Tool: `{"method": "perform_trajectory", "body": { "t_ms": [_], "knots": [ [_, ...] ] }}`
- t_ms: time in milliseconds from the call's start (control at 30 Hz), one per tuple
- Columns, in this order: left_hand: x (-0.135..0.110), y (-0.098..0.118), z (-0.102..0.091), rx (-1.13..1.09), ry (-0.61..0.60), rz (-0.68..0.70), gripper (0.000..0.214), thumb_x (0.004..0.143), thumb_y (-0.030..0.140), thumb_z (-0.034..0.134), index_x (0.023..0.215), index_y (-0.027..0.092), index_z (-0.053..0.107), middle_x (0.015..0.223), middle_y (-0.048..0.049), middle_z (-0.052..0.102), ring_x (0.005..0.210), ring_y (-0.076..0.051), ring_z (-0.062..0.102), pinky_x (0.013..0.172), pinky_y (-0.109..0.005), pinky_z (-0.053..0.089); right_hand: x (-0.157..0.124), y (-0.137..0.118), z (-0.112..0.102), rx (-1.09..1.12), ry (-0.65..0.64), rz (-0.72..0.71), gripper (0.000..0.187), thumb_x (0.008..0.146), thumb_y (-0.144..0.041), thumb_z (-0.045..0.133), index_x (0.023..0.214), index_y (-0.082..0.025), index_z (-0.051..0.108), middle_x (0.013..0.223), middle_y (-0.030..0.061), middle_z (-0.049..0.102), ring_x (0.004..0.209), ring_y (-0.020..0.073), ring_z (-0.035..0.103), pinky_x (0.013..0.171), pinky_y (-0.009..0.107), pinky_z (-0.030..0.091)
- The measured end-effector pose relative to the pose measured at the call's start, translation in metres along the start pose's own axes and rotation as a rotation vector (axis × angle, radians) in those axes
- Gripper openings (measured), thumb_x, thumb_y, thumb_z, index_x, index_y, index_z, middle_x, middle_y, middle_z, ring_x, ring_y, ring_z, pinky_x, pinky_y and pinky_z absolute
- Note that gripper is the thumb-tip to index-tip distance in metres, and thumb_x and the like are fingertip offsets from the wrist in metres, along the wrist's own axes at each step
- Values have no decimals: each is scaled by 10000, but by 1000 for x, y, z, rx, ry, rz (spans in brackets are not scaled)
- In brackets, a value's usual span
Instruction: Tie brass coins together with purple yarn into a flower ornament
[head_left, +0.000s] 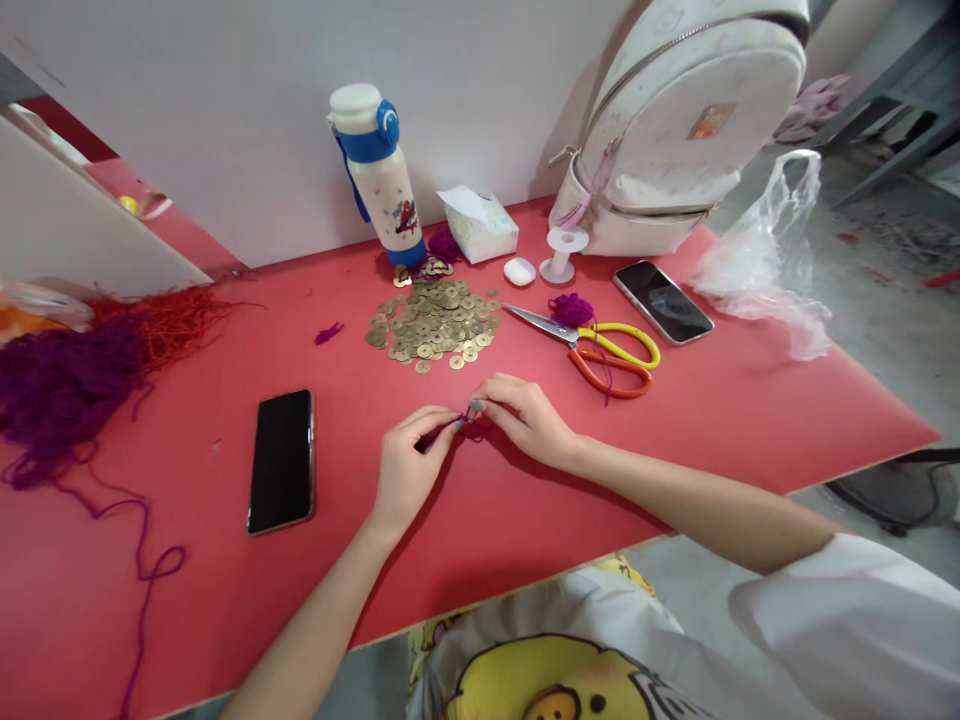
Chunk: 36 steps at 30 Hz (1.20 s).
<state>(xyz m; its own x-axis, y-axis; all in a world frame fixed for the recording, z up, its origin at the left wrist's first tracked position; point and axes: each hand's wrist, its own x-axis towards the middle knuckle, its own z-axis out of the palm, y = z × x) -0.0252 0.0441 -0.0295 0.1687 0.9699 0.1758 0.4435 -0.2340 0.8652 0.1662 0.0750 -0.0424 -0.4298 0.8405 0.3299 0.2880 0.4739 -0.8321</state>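
Fingertip to fingertip, my two hands meet over the near middle of the red table. A thin piece of purple cord (472, 432) runs between them, with a small loop hanging below. My left hand (409, 465) pinches it between thumb and forefinger. My right hand (529, 420) pinches the same cord from the other side. Any knot or small part between the fingertips is too small to make out. Just beyond my hands lies a heap of brass-coloured coins with holes (439, 320). Scissors with yellow and orange handles (577, 340) lie open to the right, beside a purple cord bundle (571, 309).
A dark phone (282, 460) lies left, another phone (664, 302) right. Purple cord (67, 390) and red cord (176, 325) are piled at far left. Along the back stand a bottle (379, 175), tissue pack (480, 225), white spool (562, 255), backpack (675, 130) and plastic bag (772, 255).
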Motion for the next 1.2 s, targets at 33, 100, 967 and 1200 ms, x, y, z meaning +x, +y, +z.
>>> {"method": "perform_trajectory", "body": {
  "t_ms": [33,100,967,1200],
  "knots": [
    [0,0,0,-3,-5,3,133,885,178,623,873,186,755,903,-48,765,822,-170,708,747,-247,554,0,0,0,11,7,3,226,1008,-206,455,854,-192,620,809,39,670,773,168,577,746,289,448],
    [0,0,1,-9,-13,2,134,885,180,624,873,187,758,903,-50,768,824,-173,711,752,-250,556,0,0,1,45,22,7,219,1002,-196,465,849,-190,622,805,33,669,765,160,588,740,279,454],
    [0,4,1,49,-9,46,139,891,189,613,871,187,751,886,-60,763,799,-179,706,736,-266,558,2,-2,0,306,16,169,291,990,-337,478,816,-164,634,699,17,662,588,121,585,616,245,474],
    [0,5,-1,-12,42,32,121,875,191,641,834,174,753,852,-54,758,779,-165,705,713,-241,559,2,-4,-6,275,28,36,384,1015,-376,455,743,-167,627,681,13,620,629,120,554,665,252,445]
  ]
}}
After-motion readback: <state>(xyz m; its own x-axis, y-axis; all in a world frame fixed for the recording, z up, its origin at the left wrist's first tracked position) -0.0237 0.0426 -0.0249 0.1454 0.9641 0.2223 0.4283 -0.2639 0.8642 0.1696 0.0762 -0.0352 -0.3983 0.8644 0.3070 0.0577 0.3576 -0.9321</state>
